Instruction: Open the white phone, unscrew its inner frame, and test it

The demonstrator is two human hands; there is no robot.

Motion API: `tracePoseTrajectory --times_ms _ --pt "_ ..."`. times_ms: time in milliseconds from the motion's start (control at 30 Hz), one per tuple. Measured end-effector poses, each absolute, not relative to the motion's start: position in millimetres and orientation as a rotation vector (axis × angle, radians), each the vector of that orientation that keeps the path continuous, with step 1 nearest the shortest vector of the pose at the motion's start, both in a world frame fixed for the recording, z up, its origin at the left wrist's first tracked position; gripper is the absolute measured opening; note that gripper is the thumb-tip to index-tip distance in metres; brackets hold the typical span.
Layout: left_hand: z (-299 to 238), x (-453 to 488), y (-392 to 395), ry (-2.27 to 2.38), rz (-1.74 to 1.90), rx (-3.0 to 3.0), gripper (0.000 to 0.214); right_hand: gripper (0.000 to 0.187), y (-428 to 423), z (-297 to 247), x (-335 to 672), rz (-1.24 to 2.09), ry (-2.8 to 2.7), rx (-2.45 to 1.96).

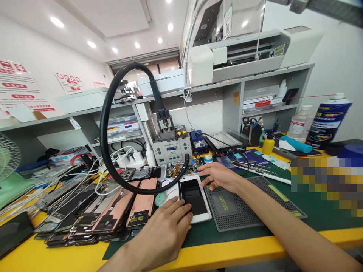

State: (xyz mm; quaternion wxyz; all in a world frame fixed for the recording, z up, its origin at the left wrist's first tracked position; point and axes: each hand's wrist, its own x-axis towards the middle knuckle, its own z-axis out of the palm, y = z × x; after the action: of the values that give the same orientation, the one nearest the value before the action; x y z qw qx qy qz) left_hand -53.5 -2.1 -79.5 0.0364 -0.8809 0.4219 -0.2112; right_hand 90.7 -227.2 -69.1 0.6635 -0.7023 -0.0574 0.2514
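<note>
Two-handed positioning of the tablet, by appearance.
Left grip lies across the tablet's left edge, thumb hidden; clamping cannot be told. Right grip is loosely spread at the far right corner, nothing held. The tablet lies near the tabletop's front edge, left of the grey pad. Lifting would call for fingers closed on both edges.
</note>
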Motion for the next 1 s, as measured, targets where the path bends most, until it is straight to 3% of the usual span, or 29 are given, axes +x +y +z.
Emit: tracePoseTrajectory --times_ms 333,500,733,1000 --pt "-53.1 -59.3 31.8 0.703 -0.495 -2.802 0.029 0.03 -225.0 -65.4 85.0 0.523 -0.211 -1.667" --pt "-64.9 -66.6 37.6 0.75 -0.541 -2.836 0.034 0.018 -221.0 -63.5 81.0 0.474 -0.29 -1.718" --pt "-78.6 -71.9 38.3 0.744 -0.592 -2.882 0.045 0.018 -215.4 -67.2 79.2 0.394 -0.342 -1.794" --pt "-78.8 -66.7 38.2 0.797 -0.53 -3.014 0.043 0.019 -209.6 -74.3 77.9 0.342 -0.421 -1.891"
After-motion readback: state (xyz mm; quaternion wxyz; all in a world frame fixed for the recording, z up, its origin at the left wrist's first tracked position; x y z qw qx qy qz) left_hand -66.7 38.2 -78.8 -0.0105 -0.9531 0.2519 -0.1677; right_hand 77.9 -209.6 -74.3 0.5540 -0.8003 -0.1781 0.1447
